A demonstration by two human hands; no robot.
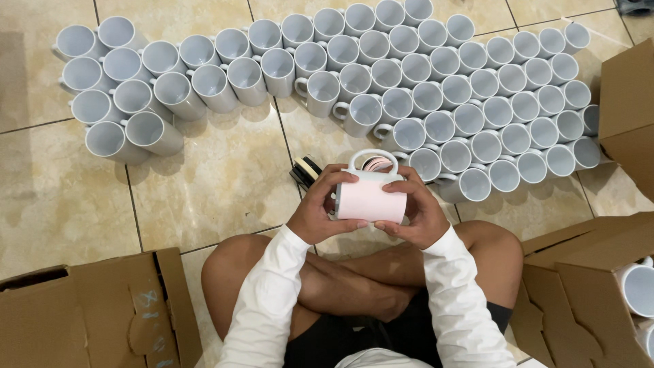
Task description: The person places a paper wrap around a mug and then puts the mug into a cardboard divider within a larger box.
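White ceramic mug with pale pink wrap (pixel 370 197) is gripped sideways by left hand (pixel 320 208) and right hand (pixel 417 211); wrap is best smoothed flat with firm thumbs.

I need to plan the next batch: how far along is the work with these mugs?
Many white mugs already stand in rows on the tiled floor. Left hand and right hand hold one pale-wrapped mug. More mugs wait in the cardboard box.

Soft even light, sharp focus
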